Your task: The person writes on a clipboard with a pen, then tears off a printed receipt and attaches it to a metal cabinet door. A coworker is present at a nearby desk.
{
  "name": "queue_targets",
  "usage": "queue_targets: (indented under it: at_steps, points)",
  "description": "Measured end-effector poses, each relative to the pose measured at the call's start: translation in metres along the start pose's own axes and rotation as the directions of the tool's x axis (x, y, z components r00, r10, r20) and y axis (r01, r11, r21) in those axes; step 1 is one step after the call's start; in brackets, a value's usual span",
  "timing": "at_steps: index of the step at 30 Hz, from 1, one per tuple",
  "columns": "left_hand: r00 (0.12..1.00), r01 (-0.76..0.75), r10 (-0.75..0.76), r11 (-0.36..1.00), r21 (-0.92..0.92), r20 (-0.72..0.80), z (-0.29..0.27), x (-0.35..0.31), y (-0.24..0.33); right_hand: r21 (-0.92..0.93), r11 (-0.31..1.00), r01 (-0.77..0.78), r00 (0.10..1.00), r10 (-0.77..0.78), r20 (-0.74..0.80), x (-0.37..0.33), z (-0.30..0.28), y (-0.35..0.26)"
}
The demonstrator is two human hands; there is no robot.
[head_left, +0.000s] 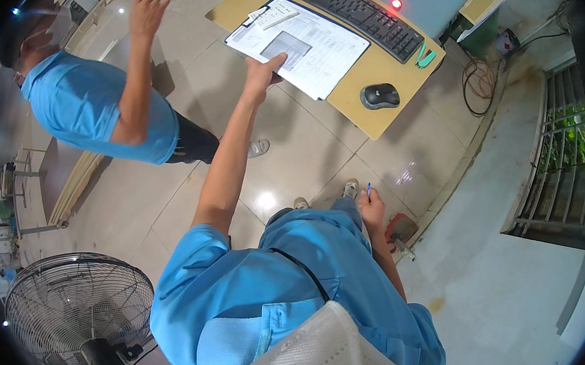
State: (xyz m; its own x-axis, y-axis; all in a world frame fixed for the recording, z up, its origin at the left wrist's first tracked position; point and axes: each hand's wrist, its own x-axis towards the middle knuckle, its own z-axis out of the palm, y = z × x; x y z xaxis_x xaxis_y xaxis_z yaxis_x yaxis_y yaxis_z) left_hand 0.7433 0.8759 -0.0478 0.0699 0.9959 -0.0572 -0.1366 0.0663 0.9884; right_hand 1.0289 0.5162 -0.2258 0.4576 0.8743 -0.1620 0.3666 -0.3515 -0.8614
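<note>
With the left arm stretched forward, my left hand grips the near left edge of a clipboard, its thumb lying on top of the papers. Printed sheets with a grey block lie on the board, and a small white card or pad rests near its upper left. The clipboard overlaps the edge of a yellow desk. My right hand hangs low by my right thigh, fingers closed around a blue pen whose tip points up.
On the desk are a black keyboard, a mouse and a green handheld tool. A co-worker in a blue shirt stands at left. A large fan is behind left, a barred window at right, coiled cable near the wall.
</note>
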Motion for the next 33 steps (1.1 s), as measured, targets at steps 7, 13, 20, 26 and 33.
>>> queue_targets:
  at_steps: [7,13,20,26,33]
  points:
    - [0.995,0.091,-0.090,0.996,-0.001,0.040,0.013,0.006,0.002,-0.010,1.000,-0.004,1.000,0.004,0.017,-0.006,0.002,0.023]
    - [0.990,0.136,-0.123,0.962,-0.236,0.071,0.006,-0.020,-0.029,-0.165,0.983,-0.078,0.996,0.086,0.040,-0.027,-0.018,0.056]
    - [0.921,0.390,-0.389,0.916,-0.090,0.025,-0.031,-0.106,-0.211,-0.264,0.952,-0.153,0.987,0.135,-0.086,-0.016,-0.054,0.109]
    - [0.687,0.048,-0.611,0.579,0.814,0.394,-0.113,-0.302,-0.372,-0.502,0.813,-0.295,0.935,0.354,0.023,-0.063,-0.065,0.159]
    - [0.662,0.580,-0.749,0.501,0.642,-0.014,-0.149,-0.394,-0.404,-0.436,0.762,-0.478,0.818,0.567,0.095,-0.090,-0.046,0.189]
